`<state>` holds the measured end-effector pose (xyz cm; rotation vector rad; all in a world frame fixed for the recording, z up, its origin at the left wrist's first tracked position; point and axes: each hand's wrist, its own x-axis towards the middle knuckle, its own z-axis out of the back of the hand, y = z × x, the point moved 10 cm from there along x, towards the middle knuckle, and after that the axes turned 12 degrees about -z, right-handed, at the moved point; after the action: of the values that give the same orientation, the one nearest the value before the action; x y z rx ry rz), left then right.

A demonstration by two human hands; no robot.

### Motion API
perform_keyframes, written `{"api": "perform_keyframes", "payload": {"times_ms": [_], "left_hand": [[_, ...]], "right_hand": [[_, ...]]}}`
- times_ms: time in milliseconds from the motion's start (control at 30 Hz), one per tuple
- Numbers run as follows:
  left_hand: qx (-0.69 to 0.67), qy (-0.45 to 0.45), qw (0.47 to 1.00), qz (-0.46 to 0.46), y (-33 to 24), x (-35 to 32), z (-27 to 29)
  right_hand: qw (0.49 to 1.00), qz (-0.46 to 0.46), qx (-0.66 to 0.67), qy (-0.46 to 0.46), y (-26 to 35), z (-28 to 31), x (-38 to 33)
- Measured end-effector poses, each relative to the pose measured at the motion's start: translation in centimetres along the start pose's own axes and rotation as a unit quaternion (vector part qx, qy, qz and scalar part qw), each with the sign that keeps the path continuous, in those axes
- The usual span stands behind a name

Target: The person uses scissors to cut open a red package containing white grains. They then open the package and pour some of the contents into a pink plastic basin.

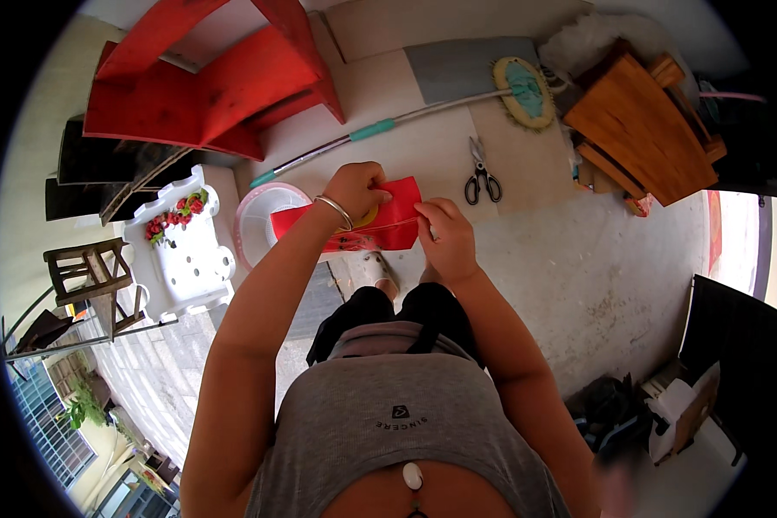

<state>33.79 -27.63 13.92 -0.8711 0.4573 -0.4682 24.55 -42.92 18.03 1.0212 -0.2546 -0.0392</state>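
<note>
While one pair of black-handled scissors (480,167) lies on the floor in front of you, you hold one red sheet (397,226) to their left and a little nearer to your body. One yellow patch shows beneath your fingers; you cannot tell from here whether it belongs to the sheet. Around the scissors, count one long mop (374,129), its single fringed head (527,93) just beyond them on the right; one pink-rimmed basket (240,216) well to their left; one white crate (186,259) holding red flowers (177,216), farther left; one red cabinet (224,82), beyond and left; and one brown wooden seat (634,125) to their right.

Your far boundary is the mop's pole, passing beyond the scissors' tips and running off to their left. To the right of the scissors and nearer you, pale floor (578,268) spreads out.

Both your elbows are bent, forearms angled inward. Your left hand (356,192), a silver bangle (335,211) at its wrist, is left of the scissors, fingers curled and gripping the sheet. Your right hand (447,235), just nearer you than the scissors, pinches the sheet's right edge between thumb and fingers.
</note>
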Motion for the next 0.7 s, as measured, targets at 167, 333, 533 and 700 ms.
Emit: {"api": "perform_keyframes", "payload": {"times_ms": [167,333,533,700], "left_hand": [[0.032,-0.033,0.999,-0.011,-0.7,0.9,0.9],[0.056,-0.038,0.997,-0.049,-1.7,1.8,1.3],[0.110,-0.089,0.989,-0.031,-2.2,1.1,2.4],[0.123,-0.128,0.982,-0.061,-4.9,1.2,3.9]], "right_hand": [[0.988,0.106,-0.113,-0.008,1.3,-0.3,-0.2],[0.981,0.078,-0.180,-0.009,-0.3,-2.4,1.3],[0.986,0.008,-0.135,0.102,0.1,-3.4,-0.1],[0.969,-0.058,0.011,0.240,2.9,-4.5,-7.5]]}}
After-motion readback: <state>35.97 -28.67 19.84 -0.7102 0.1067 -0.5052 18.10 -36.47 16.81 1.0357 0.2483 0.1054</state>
